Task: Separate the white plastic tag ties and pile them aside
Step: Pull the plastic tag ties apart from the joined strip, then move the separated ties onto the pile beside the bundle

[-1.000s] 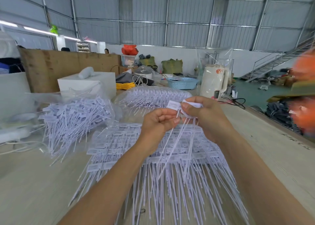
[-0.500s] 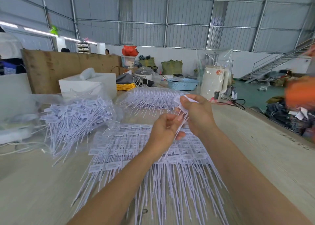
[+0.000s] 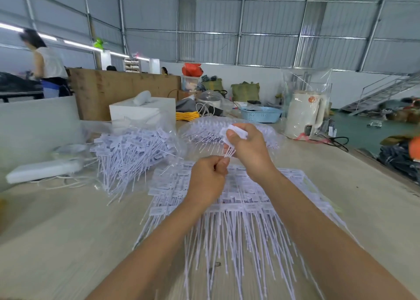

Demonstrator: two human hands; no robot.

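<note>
My right hand point(image 3: 247, 149) grips a small bundle of white tag ties point(image 3: 235, 132) by their flat heads, held up above the table. The thin tails of that bundle run down to my left hand point(image 3: 208, 179), whose curled fingers pinch them just below. Under both hands lies a wide sheet of joined tag ties point(image 3: 238, 208) on clear plastic, tails pointing toward me. A loose pile of separated ties point(image 3: 134, 149) sits to the left on a plastic bag. Another bagged batch of ties point(image 3: 204, 131) lies behind my hands.
The wooden table point(image 3: 68, 231) has a white power strip point(image 3: 43, 170) at the left. A white box point(image 3: 141, 110), a blue basket point(image 3: 261, 114) and a bagged white kettle point(image 3: 303, 115) stand at the back. A person point(image 3: 47, 65) stands far left. The table's edge runs along the right.
My left hand slid down from the tag heads to the tails and closed on them. My right hand stayed raised with the bundle. The camera view shifted a little and a person came into view at the left.
</note>
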